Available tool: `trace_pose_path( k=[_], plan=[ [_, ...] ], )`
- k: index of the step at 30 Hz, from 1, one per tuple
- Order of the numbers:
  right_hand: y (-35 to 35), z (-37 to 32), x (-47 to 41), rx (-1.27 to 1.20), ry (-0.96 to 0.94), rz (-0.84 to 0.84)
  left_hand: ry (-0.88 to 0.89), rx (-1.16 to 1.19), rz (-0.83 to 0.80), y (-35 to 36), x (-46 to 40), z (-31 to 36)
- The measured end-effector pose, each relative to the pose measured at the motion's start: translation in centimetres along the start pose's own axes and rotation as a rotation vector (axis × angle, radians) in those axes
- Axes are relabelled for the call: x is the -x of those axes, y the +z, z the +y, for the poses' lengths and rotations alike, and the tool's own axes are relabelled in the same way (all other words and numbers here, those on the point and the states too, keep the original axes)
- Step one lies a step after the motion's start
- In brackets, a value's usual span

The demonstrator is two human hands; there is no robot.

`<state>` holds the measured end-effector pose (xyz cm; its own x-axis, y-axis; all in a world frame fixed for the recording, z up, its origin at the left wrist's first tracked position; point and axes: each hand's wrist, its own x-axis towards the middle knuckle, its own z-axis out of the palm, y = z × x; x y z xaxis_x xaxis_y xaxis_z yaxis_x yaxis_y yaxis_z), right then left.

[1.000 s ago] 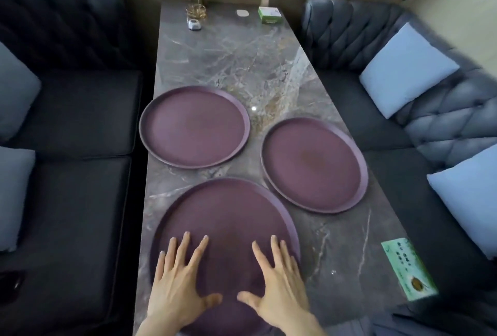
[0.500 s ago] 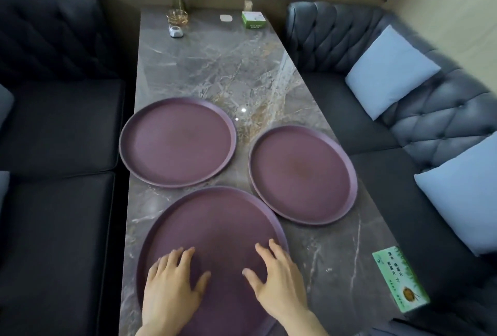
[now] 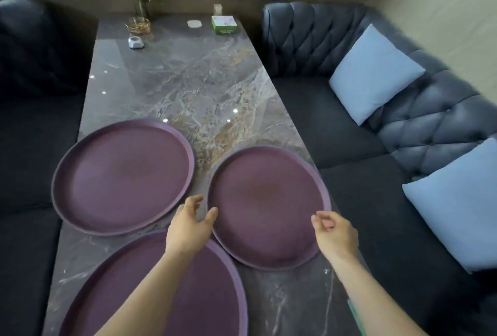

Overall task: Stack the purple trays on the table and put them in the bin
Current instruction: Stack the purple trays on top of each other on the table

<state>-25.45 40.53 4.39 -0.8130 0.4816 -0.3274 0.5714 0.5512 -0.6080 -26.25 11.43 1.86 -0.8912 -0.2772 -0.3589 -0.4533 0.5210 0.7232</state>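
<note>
Having left the near tray, the left hand and right hand are closing, fingers apart, on the right tray rim for stacking.

Three round, shallow-rimmed purple trays lie flat and unstacked (all empty): the far-left tray, the right tray, the nearest tray.

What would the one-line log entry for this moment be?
phase: reach | left hand, right hand: open at right tray rim | three trays unstacked | bin unseen
</note>
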Motion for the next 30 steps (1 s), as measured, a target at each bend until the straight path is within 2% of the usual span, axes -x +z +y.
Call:
trace_pose_path(
  k=[3,8,12,18,20,22,26,30],
  plan=[
    [-0.8,0.5,-4.3,0.022,0.051,0.036,-0.076,0.019,0.011,2.0,-2.3,1.4],
    [0.1,0.6,-8.4,-0.007,0.099,-0.07,-0.187,0.099,0.03,4.4,-4.7,2.3],
    [0.6,0.0,-9.5,-0.013,0.12,-0.083,-0.252,0.137,0.017,5.4,-5.4,2.6],
    [0.7,-1.1,-9.2,0.022,0.095,-0.106,-0.312,0.372,-0.015,4.9,-5.2,2.9],
    [1.4,-1.6,-8.4,-0.051,0.107,-0.126,-0.314,0.392,-0.027,4.7,-4.5,2.9],
    [2.0,-2.1,-7.4,-0.132,0.132,-0.07,-0.312,0.421,-0.045,4.5,-3.5,3.0],
    [1.9,-1.1,-7.7,0.184,0.151,0.089,-0.319,0.428,-0.161,5.3,-2.6,3.1],
    [0.7,1.3,-8.3,0.176,0.251,0.077,-0.323,0.46,-0.194,7.1,-1.7,2.8]
  ],
)
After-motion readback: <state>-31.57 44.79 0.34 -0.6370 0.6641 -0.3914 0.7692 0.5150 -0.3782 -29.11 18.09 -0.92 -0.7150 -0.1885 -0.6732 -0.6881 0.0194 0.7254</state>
